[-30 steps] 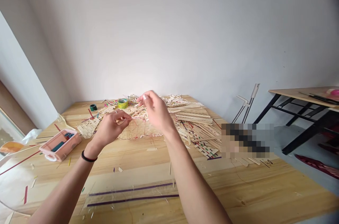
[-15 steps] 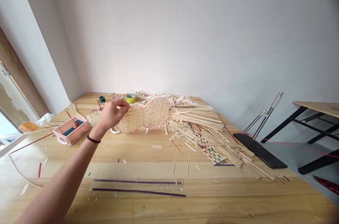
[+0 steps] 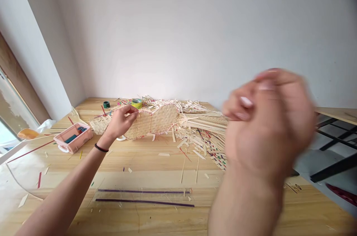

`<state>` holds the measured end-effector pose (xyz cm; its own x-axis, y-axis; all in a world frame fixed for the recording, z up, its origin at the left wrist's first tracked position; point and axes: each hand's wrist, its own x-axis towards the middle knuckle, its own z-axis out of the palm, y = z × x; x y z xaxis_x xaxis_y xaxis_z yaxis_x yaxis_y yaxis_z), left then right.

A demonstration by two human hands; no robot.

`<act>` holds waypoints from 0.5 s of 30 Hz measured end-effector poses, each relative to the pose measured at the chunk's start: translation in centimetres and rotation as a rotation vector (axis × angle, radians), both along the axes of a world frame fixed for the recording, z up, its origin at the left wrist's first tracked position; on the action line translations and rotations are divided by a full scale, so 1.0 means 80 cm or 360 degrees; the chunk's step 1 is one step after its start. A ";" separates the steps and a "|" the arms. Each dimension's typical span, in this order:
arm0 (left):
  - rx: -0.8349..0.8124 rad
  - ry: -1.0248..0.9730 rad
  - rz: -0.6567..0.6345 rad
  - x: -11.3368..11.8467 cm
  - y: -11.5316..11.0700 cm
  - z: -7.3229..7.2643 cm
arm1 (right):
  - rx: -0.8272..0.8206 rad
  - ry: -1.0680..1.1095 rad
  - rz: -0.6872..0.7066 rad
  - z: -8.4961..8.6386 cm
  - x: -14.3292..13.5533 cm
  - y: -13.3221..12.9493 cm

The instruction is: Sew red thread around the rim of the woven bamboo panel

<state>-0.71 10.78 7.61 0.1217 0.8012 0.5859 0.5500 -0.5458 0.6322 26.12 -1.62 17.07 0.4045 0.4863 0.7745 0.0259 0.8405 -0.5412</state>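
My left hand [image 3: 122, 120], with a black band on its wrist, pinches the upper edge of a pale woven piece [image 3: 142, 125] and keeps it upright over the table. That piece has a wavy outline edged in reddish thread. Large and blurred at the right, my right hand [image 3: 267, 117] is raised close to the camera with its fingers curled and pressed together. Whatever is between those fingertips is too small to make out.
A pink basket [image 3: 74, 141] with dark spools stands at the left. Behind are yellow tape [image 3: 136, 103] and a green roll [image 3: 106, 104]. Loose strips [image 3: 203, 120] are heaped centre right. Two purple strips [image 3: 145, 202] lie on the near table [image 3: 156, 221].
My right hand has come into view at the right, covering part of the strips and most of a black object. My left hand keeps its hold and has barely moved.
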 end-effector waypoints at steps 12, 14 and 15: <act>-0.0010 -0.0055 -0.0016 0.003 0.000 -0.001 | -0.0713 -0.1476 -0.0031 -0.066 -0.079 0.106; -0.0012 -0.0055 -0.0022 0.003 0.001 -0.001 | -0.0827 -0.1656 -0.0126 -0.075 -0.088 0.118; -0.0014 -0.0055 -0.0024 0.003 0.001 -0.001 | -0.0860 -0.1709 -0.0141 -0.079 -0.092 0.123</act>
<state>-0.46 10.84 7.51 0.1135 0.8045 0.5830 0.5194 -0.5483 0.6555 18.79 8.19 10.74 -0.2730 0.8549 0.4412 0.7248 0.4844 -0.4900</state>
